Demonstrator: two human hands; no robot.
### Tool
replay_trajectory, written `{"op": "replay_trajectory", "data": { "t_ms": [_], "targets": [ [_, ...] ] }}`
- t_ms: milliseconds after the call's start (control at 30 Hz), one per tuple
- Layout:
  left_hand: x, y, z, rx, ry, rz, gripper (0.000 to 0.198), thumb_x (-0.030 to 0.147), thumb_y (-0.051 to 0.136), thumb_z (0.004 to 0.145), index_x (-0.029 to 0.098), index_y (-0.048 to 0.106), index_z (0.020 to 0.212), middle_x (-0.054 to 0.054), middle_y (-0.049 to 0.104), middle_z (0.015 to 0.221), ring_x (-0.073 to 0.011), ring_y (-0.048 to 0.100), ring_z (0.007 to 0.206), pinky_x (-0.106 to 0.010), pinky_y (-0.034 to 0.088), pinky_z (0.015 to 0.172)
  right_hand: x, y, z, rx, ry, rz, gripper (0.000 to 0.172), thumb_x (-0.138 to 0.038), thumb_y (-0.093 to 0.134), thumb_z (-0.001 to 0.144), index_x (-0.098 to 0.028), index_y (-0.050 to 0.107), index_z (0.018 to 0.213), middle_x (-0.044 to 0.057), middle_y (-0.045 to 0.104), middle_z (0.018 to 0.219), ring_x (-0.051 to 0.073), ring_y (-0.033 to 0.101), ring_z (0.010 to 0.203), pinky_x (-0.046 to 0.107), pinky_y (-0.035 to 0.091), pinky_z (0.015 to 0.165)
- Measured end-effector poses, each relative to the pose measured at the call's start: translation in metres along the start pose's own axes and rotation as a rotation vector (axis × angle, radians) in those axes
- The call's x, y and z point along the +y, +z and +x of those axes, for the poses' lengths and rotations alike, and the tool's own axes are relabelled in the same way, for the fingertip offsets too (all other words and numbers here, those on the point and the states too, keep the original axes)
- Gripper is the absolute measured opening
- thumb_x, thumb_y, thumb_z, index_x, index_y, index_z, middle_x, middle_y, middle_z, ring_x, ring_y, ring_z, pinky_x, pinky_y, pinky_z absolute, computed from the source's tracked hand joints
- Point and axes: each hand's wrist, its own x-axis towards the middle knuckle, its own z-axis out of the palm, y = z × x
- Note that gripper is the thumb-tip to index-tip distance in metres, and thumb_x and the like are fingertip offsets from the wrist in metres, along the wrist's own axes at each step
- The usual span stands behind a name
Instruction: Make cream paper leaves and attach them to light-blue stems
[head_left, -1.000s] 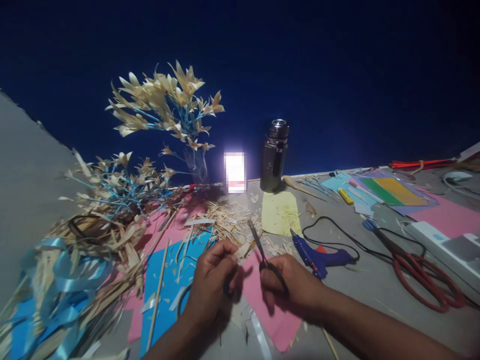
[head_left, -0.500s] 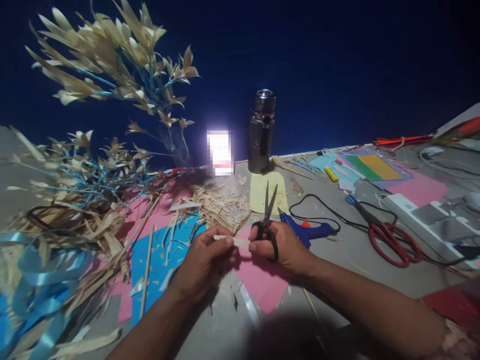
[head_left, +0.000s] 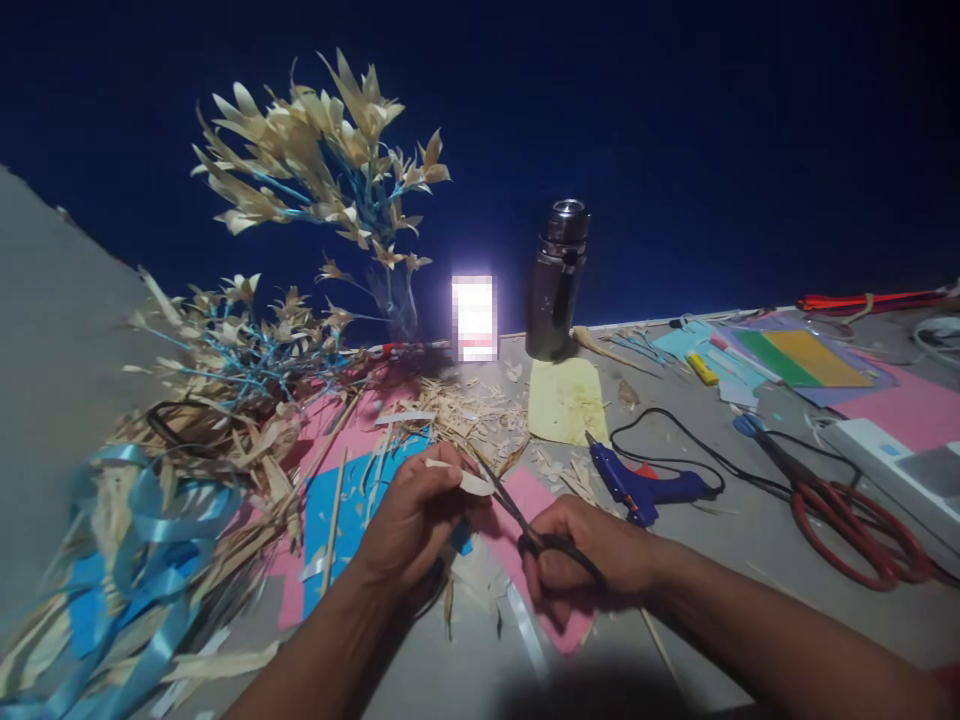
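Observation:
Between the thumb and fingers of my left hand [head_left: 416, 505] is a small pale strip of dried husk [head_left: 474, 482], its rounded end sticking out to the right. My right hand [head_left: 581, 550] is closed round the black handles of a pair of scissors [head_left: 514, 508]. The blades point up and left, and their tips lie close to the husk strip; whether they touch it I cannot tell. Under the hands lies a pink sheet [head_left: 517, 560]. A heap of pale husk scraps [head_left: 487, 410] spreads just beyond my left hand.
Dried-husk flowers [head_left: 315, 160] on blue stems stand back left, above blue ribbon [head_left: 161, 560]. A dark flask [head_left: 556, 285] stands behind a yellow sheet [head_left: 566, 400]. To the right are a blue glue gun [head_left: 649, 488], red-handled scissors [head_left: 855, 525] and a white power strip [head_left: 885, 470].
My right hand has let go of the husk strip's end and moved down and right. The scissors have swung from upright to pointing left, towards the strip. The view has shifted left.

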Motion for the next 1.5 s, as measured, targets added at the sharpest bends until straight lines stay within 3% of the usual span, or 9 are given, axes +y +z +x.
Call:
{"op": "replay_trajectory", "data": {
  "t_ms": [133, 333, 667, 1333, 1500],
  "targets": [
    [-0.001, -0.003, 0.000, -0.002, 0.006, 0.029, 0.018, 0.016, 0.076, 0.063, 0.017, 0.060, 0.054, -0.003, 0.064, 0.058, -0.0125, 0.060, 0.054, -0.023, 0.052, 0.055, 0.006, -0.003, 0.002, 0.020, 0.029, -0.008, 0.054, -0.063, 0.075, 0.078, -0.012, 0.065, 0.064, 0.001, 0.062, 0.053, 0.007, 0.048, 0.040, 0.016, 0.032, 0.039],
    [0.002, -0.001, 0.000, 0.008, 0.012, 0.054, 0.020, 0.016, 0.077, 0.061, 0.017, 0.058, 0.053, -0.001, 0.064, 0.058, -0.0113, 0.059, 0.052, -0.022, 0.051, 0.054, 0.011, -0.006, 0.004, 0.017, 0.041, -0.018, 0.055, -0.063, 0.076, 0.077, -0.012, 0.064, 0.061, 0.001, 0.062, 0.049, 0.006, 0.046, 0.038, 0.016, 0.030, 0.036],
    [0.001, -0.004, 0.001, -0.012, 0.005, 0.080, 0.021, 0.019, 0.079, 0.063, 0.017, 0.059, 0.056, 0.000, 0.064, 0.056, -0.0130, 0.060, 0.052, -0.024, 0.052, 0.054, 0.009, -0.004, 0.004, 0.101, 0.098, -0.030, 0.042, -0.049, 0.080, 0.074, -0.013, 0.065, 0.059, -0.002, 0.060, 0.048, 0.005, 0.047, 0.036, 0.015, 0.029, 0.034],
    [0.002, -0.010, 0.002, 0.009, 0.095, 0.149, 0.022, 0.026, 0.089, 0.064, 0.016, 0.069, 0.064, -0.003, 0.073, 0.063, -0.0150, 0.068, 0.057, -0.024, 0.054, 0.061, 0.015, -0.005, 0.006, 0.227, 0.050, -0.062, 0.041, -0.042, 0.081, 0.074, -0.014, 0.061, 0.051, -0.004, 0.053, 0.041, 0.004, 0.036, 0.033, 0.016, 0.022, 0.033],
    [-0.003, -0.008, 0.002, 0.038, 0.080, 0.125, 0.024, 0.027, 0.090, 0.065, 0.016, 0.069, 0.069, -0.004, 0.076, 0.068, -0.0161, 0.071, 0.062, -0.026, 0.055, 0.066, 0.016, -0.001, 0.012, 0.268, 0.025, 0.019, 0.040, -0.037, 0.079, 0.072, -0.015, 0.058, 0.047, -0.003, 0.054, 0.040, 0.005, 0.041, 0.034, 0.017, 0.028, 0.035]
  ]
}}
